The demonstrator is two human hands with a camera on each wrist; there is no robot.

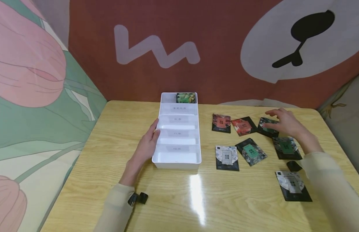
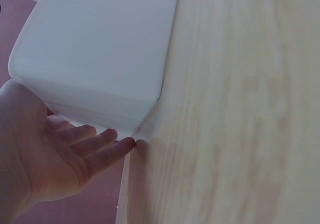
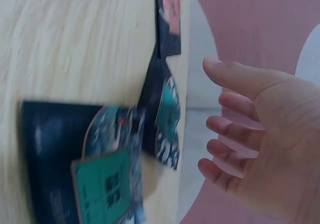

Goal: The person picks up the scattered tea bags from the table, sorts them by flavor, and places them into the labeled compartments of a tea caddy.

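My left hand point(image 1: 145, 144) is at the left side of a long white divided box point(image 1: 177, 165), its thumb and fingertips at the rim. In the left wrist view, extended fingers lie along the box's outer wall; the thumb is hidden there. My right hand point(image 1: 286, 123) reaches over a dark sachet with a green label point(image 1: 267, 127), partly covering it in the head view. Nothing shows between its spread thumb and loosely bent fingers in the right wrist view. Another green-labelled sachet point(image 3: 102, 184) lies close by. Green printed packets point(image 1: 185, 98) sit in the box's rear compartment.
Two red-labelled sachets point(image 1: 221, 122) lie right of the box. Nearer are a grey-labelled sachet point(image 1: 227, 158), a tilted green-labelled sachet point(image 1: 251, 151) and another grey-labelled one point(image 1: 294, 186) beside the right sleeve. A patterned wall point(image 1: 214, 64) stands behind the wooden table point(image 1: 167, 206).
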